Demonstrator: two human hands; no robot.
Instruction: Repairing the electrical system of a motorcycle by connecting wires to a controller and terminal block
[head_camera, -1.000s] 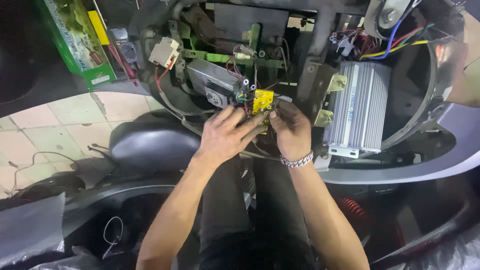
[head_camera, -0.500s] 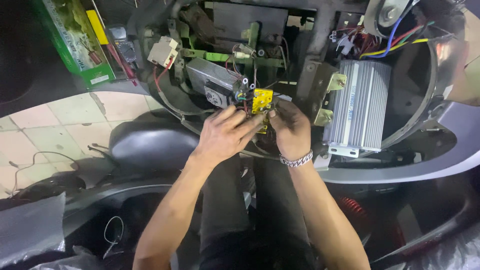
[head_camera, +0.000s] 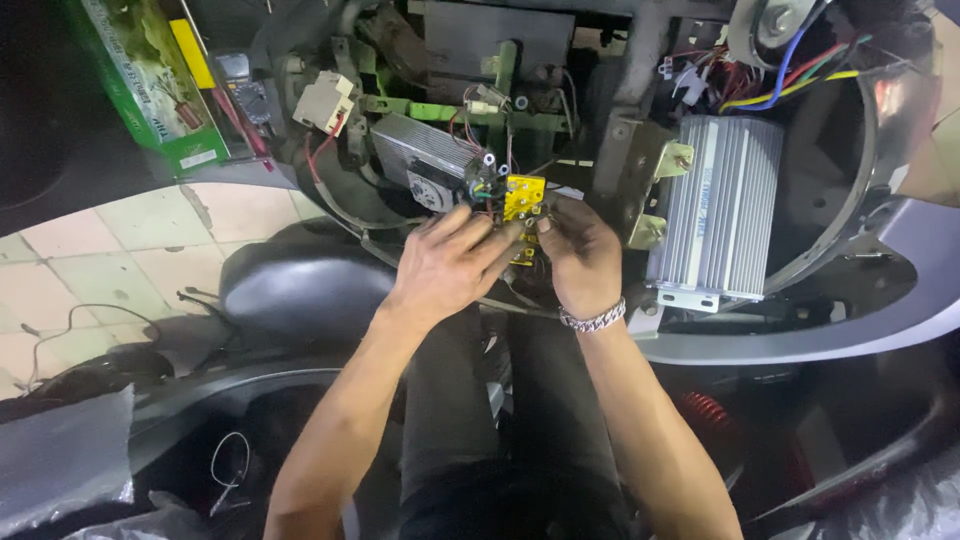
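Both hands on the yellow connector inside an opened scooter body.

The left hand (head_camera: 450, 265) and right hand (head_camera: 580, 262) meet at the yellow connector (head_camera: 523, 198), fingertips pinched on it from both sides, which steadies the part against its short wires (head_camera: 478, 185). It sits just in front of the small finned box (head_camera: 420, 158), with the large finned controller (head_camera: 722, 205) hanging to the right on its bracket (head_camera: 648, 175). The seat (head_camera: 300, 285) lies beneath the left forearm.
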